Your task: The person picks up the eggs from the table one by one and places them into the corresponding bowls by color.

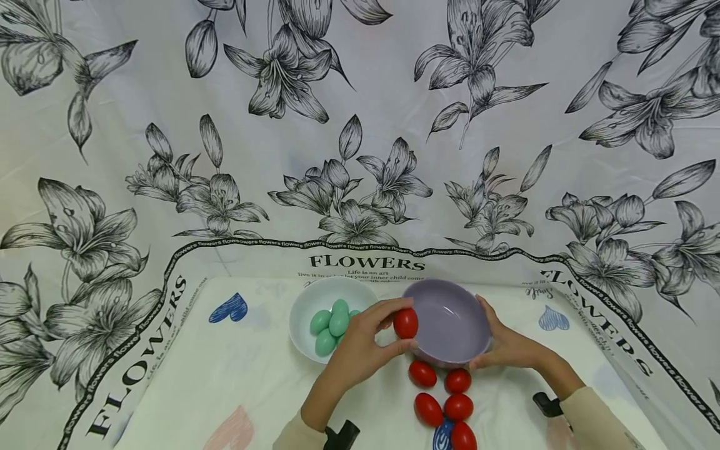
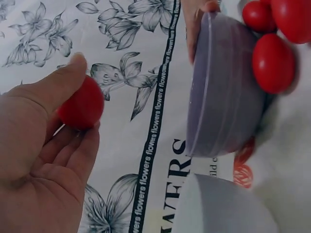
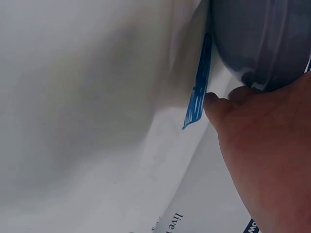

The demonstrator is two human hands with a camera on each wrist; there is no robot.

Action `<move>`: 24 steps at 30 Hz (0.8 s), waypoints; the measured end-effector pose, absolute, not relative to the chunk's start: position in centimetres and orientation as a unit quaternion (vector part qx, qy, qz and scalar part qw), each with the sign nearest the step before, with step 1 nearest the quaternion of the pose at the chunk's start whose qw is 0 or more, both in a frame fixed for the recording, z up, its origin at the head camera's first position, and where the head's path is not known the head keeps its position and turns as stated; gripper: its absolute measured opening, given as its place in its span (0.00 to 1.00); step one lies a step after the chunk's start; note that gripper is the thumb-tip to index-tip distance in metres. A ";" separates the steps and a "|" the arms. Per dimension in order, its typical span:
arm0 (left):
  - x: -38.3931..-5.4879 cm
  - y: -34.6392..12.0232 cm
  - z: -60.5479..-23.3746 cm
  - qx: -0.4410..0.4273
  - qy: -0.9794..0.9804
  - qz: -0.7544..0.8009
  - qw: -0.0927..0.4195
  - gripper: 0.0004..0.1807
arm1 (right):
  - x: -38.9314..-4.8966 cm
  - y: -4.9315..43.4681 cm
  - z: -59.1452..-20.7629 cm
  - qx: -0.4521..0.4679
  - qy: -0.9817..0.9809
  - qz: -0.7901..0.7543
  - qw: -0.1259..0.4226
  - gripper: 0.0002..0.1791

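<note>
My left hand (image 1: pixel 360 344) pinches a red egg (image 1: pixel 405 323) between thumb and fingers, above the left rim of a purple bowl (image 1: pixel 452 325). No egg shows inside that bowl. In the left wrist view the held egg (image 2: pixel 85 104) sits at the fingertips, apart from the bowl. My right hand (image 1: pixel 509 345) grips the purple bowl's right side, its thumb low near the front and the fingers at the rim. The right wrist view shows its fingertips right at the bowl's outer wall (image 3: pixel 262 43). Several more red eggs (image 1: pixel 429 409) lie on the cloth in front of the bowl.
Left of the purple bowl stands a white bowl (image 1: pixel 300 315) holding several mint-green eggs (image 1: pixel 339 324); my left hand overlaps its right edge in the head view. A pale cloth (image 1: pixel 236 369) with printed hearts covers the table, and a flower-printed sheet (image 1: pixel 360 125) rises behind.
</note>
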State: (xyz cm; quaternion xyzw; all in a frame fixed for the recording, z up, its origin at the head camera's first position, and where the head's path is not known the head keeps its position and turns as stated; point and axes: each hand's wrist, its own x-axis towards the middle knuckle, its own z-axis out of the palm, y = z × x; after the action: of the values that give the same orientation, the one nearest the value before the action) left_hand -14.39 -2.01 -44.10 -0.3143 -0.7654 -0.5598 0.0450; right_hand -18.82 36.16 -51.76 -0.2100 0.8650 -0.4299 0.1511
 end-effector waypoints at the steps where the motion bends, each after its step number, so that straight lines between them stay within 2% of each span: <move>1: -15.0 -1.7 -44.0 -0.315 -0.776 -0.545 0.048 0.36 | -18.8 36.1 -51.9 -0.208 0.866 -0.429 0.153 0.84; 11: -19.4 2.8 -44.6 -0.326 -0.804 -0.497 0.024 0.33 | -18.7 36.0 -51.8 -0.198 0.876 -0.413 0.152 0.83; 24: -22.0 6.4 -47.0 -0.295 -0.858 -0.419 -0.025 0.34 | -18.7 36.1 -51.7 -0.193 0.876 -0.414 0.154 0.82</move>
State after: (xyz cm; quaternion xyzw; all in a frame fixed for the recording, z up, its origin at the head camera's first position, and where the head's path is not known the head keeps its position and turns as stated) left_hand -22.00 6.43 -47.03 -0.2950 -0.8583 -0.4192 -0.0252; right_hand -18.72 36.12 -51.67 -0.1933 0.8761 -0.4139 0.1540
